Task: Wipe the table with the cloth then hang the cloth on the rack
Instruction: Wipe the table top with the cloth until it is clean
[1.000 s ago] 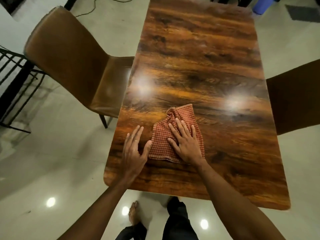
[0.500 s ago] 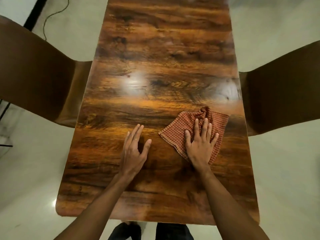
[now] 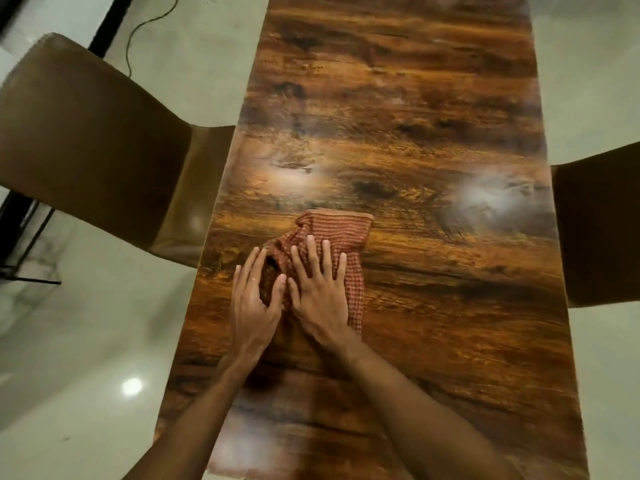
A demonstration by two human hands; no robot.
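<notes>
A red checked cloth [image 3: 337, 233] lies bunched on the glossy dark wooden table [image 3: 433, 116], near the left of its middle. My right hand [image 3: 320, 291] presses flat on the cloth's near part, fingers spread. Beside it, my left hand [image 3: 254, 299] rests flat on the table with its fingertips and thumb touching the cloth's left fold. Part of the cloth is hidden under my right palm. No rack for hanging shows clearly.
A brown padded chair [image 3: 90, 143] stands against the table's left side and another brown chair [image 3: 599, 230] against the right side. A black metal frame [image 3: 24, 244] stands at the far left on the pale tiled floor [image 3: 86, 341]. A cable [image 3: 145, 26] runs across the floor beyond.
My right hand has slid the cloth from the table's right side back to the left, up against my left hand. My left hand has stayed flat on the table.
</notes>
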